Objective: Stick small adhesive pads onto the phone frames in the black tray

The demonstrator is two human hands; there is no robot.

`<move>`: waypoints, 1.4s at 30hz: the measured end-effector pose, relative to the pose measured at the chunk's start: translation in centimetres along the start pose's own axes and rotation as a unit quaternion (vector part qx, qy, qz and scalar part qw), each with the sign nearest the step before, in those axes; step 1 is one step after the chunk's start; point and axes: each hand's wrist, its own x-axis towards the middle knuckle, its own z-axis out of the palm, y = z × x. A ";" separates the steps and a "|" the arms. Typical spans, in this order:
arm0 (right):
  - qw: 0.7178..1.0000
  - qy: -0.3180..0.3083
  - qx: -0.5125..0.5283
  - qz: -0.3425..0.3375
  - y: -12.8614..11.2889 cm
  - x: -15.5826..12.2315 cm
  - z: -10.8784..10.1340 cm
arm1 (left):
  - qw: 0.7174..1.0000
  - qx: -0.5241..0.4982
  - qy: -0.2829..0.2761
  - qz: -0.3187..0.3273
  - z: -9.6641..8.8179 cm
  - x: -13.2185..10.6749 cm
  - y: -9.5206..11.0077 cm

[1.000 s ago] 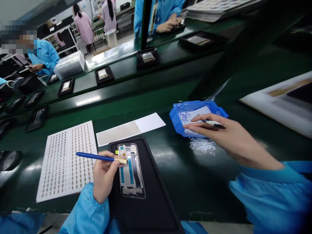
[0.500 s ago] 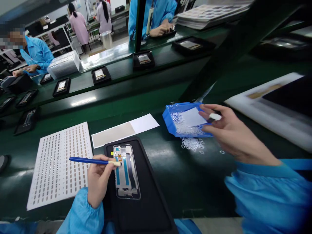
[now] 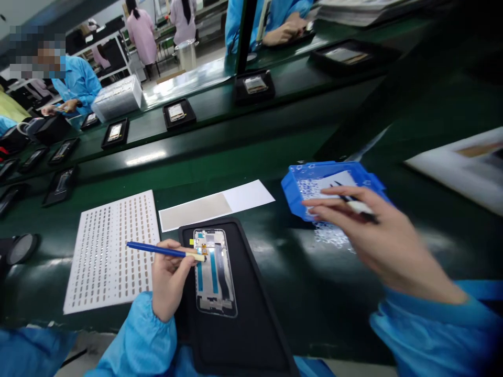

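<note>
My left hand [image 3: 171, 277] is closed round a blue pen-like tool [image 3: 157, 249] with a cream end. That end is over the upper part of an open phone frame [image 3: 206, 277], which lies in a black tray [image 3: 255, 340]. My right hand [image 3: 389, 241], a little blurred, is closed on black tweezers [image 3: 361, 208] with a white middle section. It is in front of and partly over a blue bin [image 3: 291, 191]. Small clear ring-like pieces and a white card [image 3: 341, 179] lie in the bin. More clear pieces [image 3: 330, 235] lie on the bench before it.
A white sheet [image 3: 110, 251] with rows of small brown pieces lies left of the tray. Behind the tray is a white-and-beige strip [image 3: 200, 209]. Black trays with phone parts stand on the raised line beyond. Co-workers in blue sit across the bench.
The view has shifted, so most things appear further right or higher. My right hand has turned, and the tweezers now point left over the bin. My left hand keeps its hold over the phone frame.
</note>
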 end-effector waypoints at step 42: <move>0.927 -0.235 -0.156 -0.249 3.9 -6.0 8.7 | 0.930 0.324 -0.139 0.102 2.3 0.7 -0.3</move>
